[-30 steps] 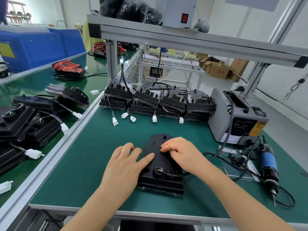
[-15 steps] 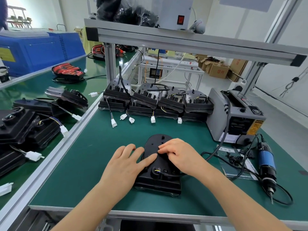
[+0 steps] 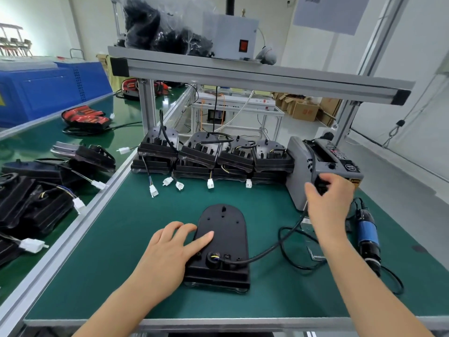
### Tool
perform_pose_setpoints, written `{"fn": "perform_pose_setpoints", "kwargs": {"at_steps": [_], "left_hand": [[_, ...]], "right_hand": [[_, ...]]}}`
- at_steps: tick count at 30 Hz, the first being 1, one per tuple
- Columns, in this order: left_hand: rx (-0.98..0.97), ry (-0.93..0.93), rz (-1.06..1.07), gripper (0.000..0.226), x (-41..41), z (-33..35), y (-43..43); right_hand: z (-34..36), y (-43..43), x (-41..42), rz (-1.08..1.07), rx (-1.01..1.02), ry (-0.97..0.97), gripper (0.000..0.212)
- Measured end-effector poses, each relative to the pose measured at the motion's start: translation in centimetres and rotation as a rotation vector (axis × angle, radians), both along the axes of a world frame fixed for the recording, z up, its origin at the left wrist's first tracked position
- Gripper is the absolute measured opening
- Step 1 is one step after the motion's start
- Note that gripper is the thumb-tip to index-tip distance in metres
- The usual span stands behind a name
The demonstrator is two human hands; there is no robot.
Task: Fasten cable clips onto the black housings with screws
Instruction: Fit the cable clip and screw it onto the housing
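Green matting [image 3: 121, 276] covers a factory bench where a person works on a black housing [image 3: 226, 229], lying flat and back up near the front edge. The left hand [image 3: 170, 251] rests on the housing's left side, fingers straight and thumb across the top. The right hand [image 3: 328, 203] is well apart from it, up at the mouth of a grey dispenser [image 3: 301, 166] with fingers curled; whether they pinch anything cannot be told. The step appears to be fetching what the next fastening needs. Doing it well likely means pressing down with the left palm so the housing cannot slide, laying the cable [image 3: 274, 246] clear of the screw holes, and seating the clip squarely before driving. No clip shows on the housing. Loose housings [image 3: 36, 203] with white plugs crowd the neighbouring bench at left. Stacked housings [image 3: 211, 156] line the back under an aluminium shelf [image 3: 243, 74]. A blue screwdriver [image 3: 368, 234] lies at right, beside the right wrist.
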State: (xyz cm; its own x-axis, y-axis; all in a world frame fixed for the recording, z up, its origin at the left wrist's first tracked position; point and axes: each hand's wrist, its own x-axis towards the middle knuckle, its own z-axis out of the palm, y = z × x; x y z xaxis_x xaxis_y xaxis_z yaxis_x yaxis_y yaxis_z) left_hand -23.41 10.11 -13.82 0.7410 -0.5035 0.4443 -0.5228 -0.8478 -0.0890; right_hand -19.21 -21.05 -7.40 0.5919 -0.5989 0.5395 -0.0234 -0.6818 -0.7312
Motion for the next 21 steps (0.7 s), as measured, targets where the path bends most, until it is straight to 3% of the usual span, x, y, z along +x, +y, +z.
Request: {"fn": "perform_pose_setpoints", "kwargs": {"at_steps": [3, 6, 9, 16, 18, 21], "left_hand": [[-0.012, -0.005, 0.002, 0.095, 0.1, -0.1, 0.1], [-0.017, -0.005, 0.003, 0.095, 0.1, -0.3, 0.1], [-0.016, 0.001, 0.0, 0.095, 0.1, -0.3, 0.1], [-0.011, 0.031, -0.012, 0.096, 0.5, 0.1, 0.1], [-0.011, 0.036, -0.015, 0.096, 0.5, 0.1, 0.1], [-0.018, 0.023, -0.028, 0.096, 0.5, 0.0, 0.1]], "right_hand": [[0.0, -2.7, 0.9, 0.08, 0.398, 0.18, 0.048], [0.3, -3.5, 1.6, 0.246, 0.64, 0.27, 0.033], [1.5, -3.1, 2.2, 0.328, 0.636, 0.209, 0.018], [4.3, -0.7, 3.6, 0.381, 0.467, 0.009, 0.015], [4.9, -0.7, 4.3, 0.372, 0.516, -0.034, 0.019], [5.9, -0.6, 5.8, 0.401, 0.752, -0.08, 0.022]]}}
